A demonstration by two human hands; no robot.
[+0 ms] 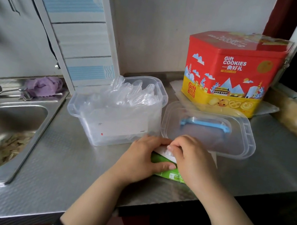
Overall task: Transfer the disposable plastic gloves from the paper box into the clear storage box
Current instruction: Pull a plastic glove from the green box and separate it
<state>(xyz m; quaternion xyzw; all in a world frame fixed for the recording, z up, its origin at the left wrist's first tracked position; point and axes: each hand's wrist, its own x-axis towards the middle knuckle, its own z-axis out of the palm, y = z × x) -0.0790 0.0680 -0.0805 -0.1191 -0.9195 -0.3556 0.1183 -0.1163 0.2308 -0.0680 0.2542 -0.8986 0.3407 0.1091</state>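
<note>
The clear storage box [91, 122] stands open on the steel counter, with a pile of clear plastic gloves [127, 93] rising above its rim. In front of it lies the green and white paper box [170, 176], mostly hidden under my hands. My left hand [142, 160] grips the box's left end, thumb laid along its green side. My right hand [192, 160] covers the box's top, fingers curled over its white edge. I cannot see inside the paper box.
The storage box's clear lid [236, 143] with a blue handle [206, 125] lies to the right. A red cookie tin [231, 73] stands behind it. A steel sink [3, 128] with scraps is at the left, a purple cloth [43, 86] behind it.
</note>
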